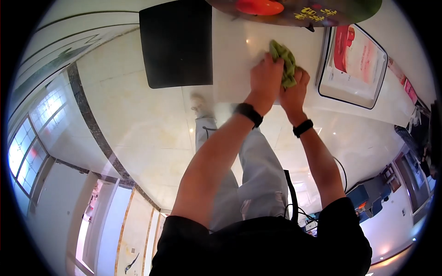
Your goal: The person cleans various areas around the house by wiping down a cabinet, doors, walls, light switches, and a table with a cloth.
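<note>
A crumpled green cloth (286, 62) is bunched between my two hands, over a glossy white tabletop (230, 60). My left hand (265, 77) has its fingers closed on the cloth's left side. On the lower right part of the cloth, the fingers of my right hand (294, 89) are closed too. Some fingertips are hidden by the folds. Each wrist wears a black band.
A dark-rimmed clear tray (374, 99) with red and white papers stands right of my hands. To the left is a black panel (176, 46). A dark printed item (313, 14) with yellow characters lies beyond the cloth. Pale floor (133, 110) extends below.
</note>
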Demonstrator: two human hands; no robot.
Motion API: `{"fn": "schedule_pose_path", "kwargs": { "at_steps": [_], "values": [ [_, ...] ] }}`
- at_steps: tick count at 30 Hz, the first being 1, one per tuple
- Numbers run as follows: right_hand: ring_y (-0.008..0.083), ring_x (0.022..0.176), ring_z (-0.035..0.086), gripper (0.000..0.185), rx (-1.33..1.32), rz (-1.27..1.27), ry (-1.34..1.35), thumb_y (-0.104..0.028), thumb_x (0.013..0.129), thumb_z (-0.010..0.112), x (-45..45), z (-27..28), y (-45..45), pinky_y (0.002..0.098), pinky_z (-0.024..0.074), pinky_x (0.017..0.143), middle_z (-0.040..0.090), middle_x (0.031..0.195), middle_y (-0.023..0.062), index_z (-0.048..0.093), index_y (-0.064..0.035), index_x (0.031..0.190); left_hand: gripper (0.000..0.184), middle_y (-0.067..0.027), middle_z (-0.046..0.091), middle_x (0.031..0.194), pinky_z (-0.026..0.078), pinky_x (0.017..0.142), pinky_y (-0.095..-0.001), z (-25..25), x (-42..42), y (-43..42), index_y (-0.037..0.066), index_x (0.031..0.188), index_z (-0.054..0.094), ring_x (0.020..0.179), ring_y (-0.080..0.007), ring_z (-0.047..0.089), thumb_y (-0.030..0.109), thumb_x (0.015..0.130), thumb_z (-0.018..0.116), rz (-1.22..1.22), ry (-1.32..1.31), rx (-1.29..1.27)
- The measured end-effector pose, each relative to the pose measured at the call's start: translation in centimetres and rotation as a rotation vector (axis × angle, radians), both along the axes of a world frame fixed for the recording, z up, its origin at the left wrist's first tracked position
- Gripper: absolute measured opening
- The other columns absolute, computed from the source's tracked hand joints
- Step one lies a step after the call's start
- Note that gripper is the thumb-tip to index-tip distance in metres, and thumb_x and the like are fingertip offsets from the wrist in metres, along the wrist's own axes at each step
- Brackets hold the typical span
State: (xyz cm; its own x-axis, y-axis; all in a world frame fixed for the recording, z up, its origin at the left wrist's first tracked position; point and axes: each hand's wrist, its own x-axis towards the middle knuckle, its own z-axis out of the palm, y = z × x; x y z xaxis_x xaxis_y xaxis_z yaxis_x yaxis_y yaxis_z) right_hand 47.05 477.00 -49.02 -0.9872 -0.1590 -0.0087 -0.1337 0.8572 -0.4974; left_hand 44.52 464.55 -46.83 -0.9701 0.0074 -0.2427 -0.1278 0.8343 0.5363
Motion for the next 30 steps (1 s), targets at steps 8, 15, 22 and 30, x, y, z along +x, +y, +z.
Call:
{"fn": "schedule_pose_path", "kwargs": {
  "at_steps": [8, 15, 22, 30],
  "values": [
    [0.0405, 0.100, 0.043, 0.045, 0.062, 0.062, -0.131, -0.012, 0.076, 0.068, 9.5, 1.3, 1.8, 0.0474, 0.0423, 0.085, 0.043, 0.115, 0.0211, 0.043, 0.0003, 0.112, 0.013, -0.0107, 0.051, 0.093, 0.052, 0.055, -0.0371, 0.8, 9.8, 0.8, 0.009, 0.088, 0.058, 0.079, -0.0275, 0.061, 0.008, 0.075, 0.060, -0.024, -0.080, 0.130],
    [0.0400, 0.097, 0.044, 0.039, 0.109, 0.154, -0.033, -0.012, 0.077, 0.064, 4.5, 0.5, 2.3, 0.0462, 0.0423, 0.083, 0.047, 0.104, 0.0216, 0.045, 0.0024, 0.107, 0.013, -0.0120, 0.051, 0.094, 0.052, 0.060, -0.0402, 0.8, 6.4, 1.1, 0.010, 0.090, 0.059, 0.077, -0.0295, 0.062, 0.008, 0.077, 0.059, 0.134, -0.076, 0.195],
    [0.0381, 0.098, 0.042, 0.037, 0.057, 0.028, 0.104, -0.017, 0.078, 0.064, -2.5, 0.2, 1.0, 0.0463, 0.0411, 0.082, 0.048, 0.102, 0.0174, 0.045, 0.0006, 0.106, 0.014, -0.0122, 0.054, 0.096, 0.053, 0.063, -0.0391, -0.2, -1.5, 1.4, 0.012, 0.091, 0.063, 0.080, -0.0294, 0.063, 0.009, 0.078, 0.060, 0.116, 0.012, 0.179],
    [0.0393, 0.097, 0.044, 0.044, 0.118, 0.011, 0.005, -0.015, 0.069, 0.069, 2.2, -0.4, 0.3, 0.0465, 0.0415, 0.082, 0.049, 0.102, 0.0186, 0.045, -0.0003, 0.103, 0.021, -0.0119, 0.055, 0.099, 0.052, 0.068, -0.0413, -0.2, 3.1, 0.0, 0.010, 0.096, 0.063, 0.086, -0.0321, 0.061, 0.007, 0.076, 0.061, 0.157, -0.066, 0.253]
  ]
}}
